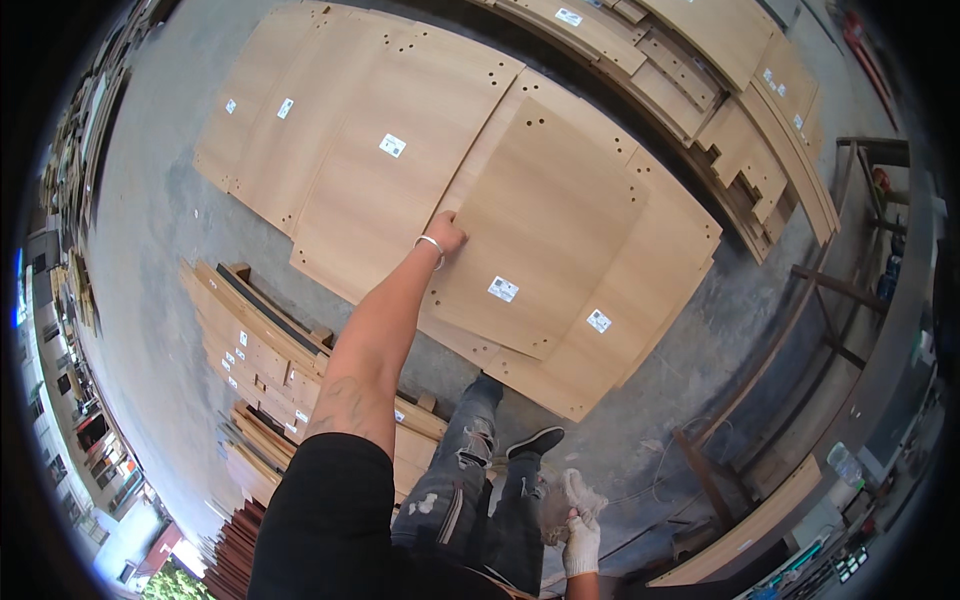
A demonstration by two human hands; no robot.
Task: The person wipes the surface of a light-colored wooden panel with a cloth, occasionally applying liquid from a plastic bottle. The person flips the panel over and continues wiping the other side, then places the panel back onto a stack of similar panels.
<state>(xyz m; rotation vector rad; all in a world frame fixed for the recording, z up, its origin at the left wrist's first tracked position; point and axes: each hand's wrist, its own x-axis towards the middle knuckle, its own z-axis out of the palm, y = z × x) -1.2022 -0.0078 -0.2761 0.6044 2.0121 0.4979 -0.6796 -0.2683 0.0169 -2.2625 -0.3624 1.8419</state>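
My left hand (452,234), bare with a bracelet at the wrist, is closed at the left edge of a light-brown wood panel (550,220). This panel has dark holes near its corners and a white label, and it lies on other panels. Beside it on the left rests another labelled wood panel (400,160). Low at the right, my right hand (581,550) wears a white knit glove. Its fingers close on a crumpled whitish cloth bundle (578,492), perhaps another glove; a brownish part of it is unclear.
More cut boards (700,90) are stacked at the far right, and a lower stack (250,340) lies to the left of my legs. A dark metal frame (770,350) stands on the right. My shoe (537,441) is close to the panels' near edge.
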